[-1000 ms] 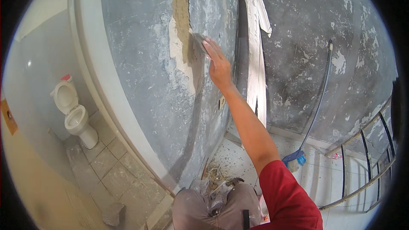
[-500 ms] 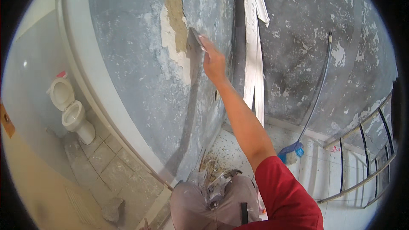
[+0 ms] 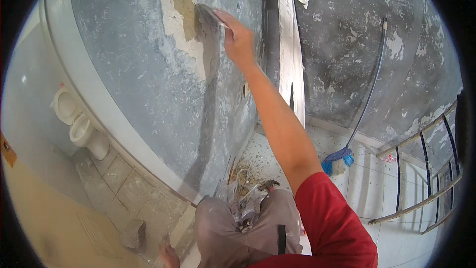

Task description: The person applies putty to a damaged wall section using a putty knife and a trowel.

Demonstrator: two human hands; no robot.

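Observation:
My right hand (image 3: 240, 41) is closed around a flat metal scraper (image 3: 209, 15), arm stretched up at the grey, worn wall (image 3: 144, 69). The blade meets the right edge of a bare sandy-brown patch (image 3: 179, 0), which white filler or plaster (image 3: 174, 30) borders on its left and lower sides. At the bottom of the view, beside my left knee, part of my left hand (image 3: 169, 256) shows. Its fingers are blurred, and I cannot make out whether anything is in them.
Debris (image 3: 248, 181) and a hammer (image 3: 269, 184) lie on the floor by my knees. A blue broom (image 3: 339, 161) leans on the dark wall, left of a metal ladder (image 3: 416, 207). A white, ragged strip (image 3: 287, 44) hangs in the corner. Left are a toilet (image 3: 87, 133) and a grey stone lump (image 3: 133, 233).
The view has shifted, so the wall patch sits further left and higher. The scraper stays at the patch's right edge, its blade tilted flatter. More of my left hand has come into view.

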